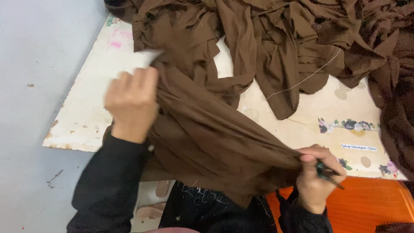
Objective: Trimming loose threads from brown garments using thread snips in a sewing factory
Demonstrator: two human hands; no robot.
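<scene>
A brown cloth [207, 129] stretches between both my hands over a white board [86, 116]. My left hand [131, 101], blurred, grips one bunched end of the cloth at the left. My right hand [319, 177] pinches the other end at the lower right and also holds a small dark thread cutter [330, 174] between its fingers. Both arms wear black sleeves.
A large heap of brown fabric [280, 39] covers the far half of the board, with a pale loose thread [302, 80] on it. An orange mesh surface [371, 207] lies at lower right. Grey floor [30, 64] is at left. Thread scraps cling to my dark lap [202, 207].
</scene>
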